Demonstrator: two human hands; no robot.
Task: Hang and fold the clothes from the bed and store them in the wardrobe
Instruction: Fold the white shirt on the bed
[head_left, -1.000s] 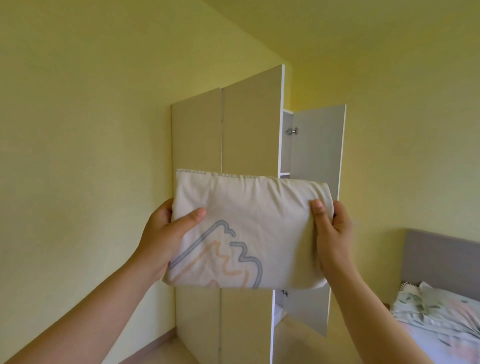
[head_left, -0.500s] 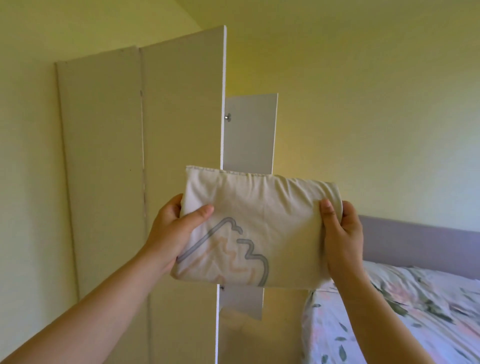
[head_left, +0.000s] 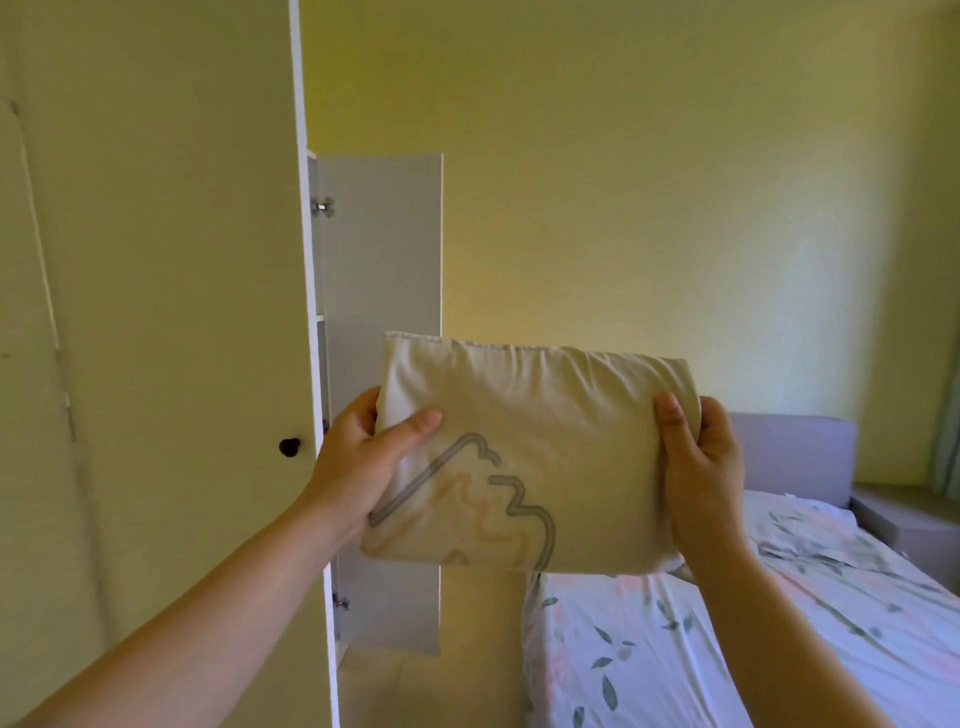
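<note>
Left hand (head_left: 358, 467) and right hand (head_left: 701, 467) carry a load beside the wardrobe (head_left: 156, 312), which filled the background a second ago and now stands at its left. Just right of the wardrobe, before its open door (head_left: 379, 260), both hands grip the folded cream garment (head_left: 530, 457) by its ends. Shelving looks close.

The near wardrobe door (head_left: 156, 364) stands open, walling off the whole left. Between its white edge and the far open door (head_left: 379, 249) only a narrow slit of interior shows, crossed by a shelf edge (head_left: 319, 317); the folded garment (head_left: 545, 415) is wider than it. Rightward, open air reaches the yellow wall (head_left: 649, 208); the bed (head_left: 649, 649) fills the lower right corner.
</note>
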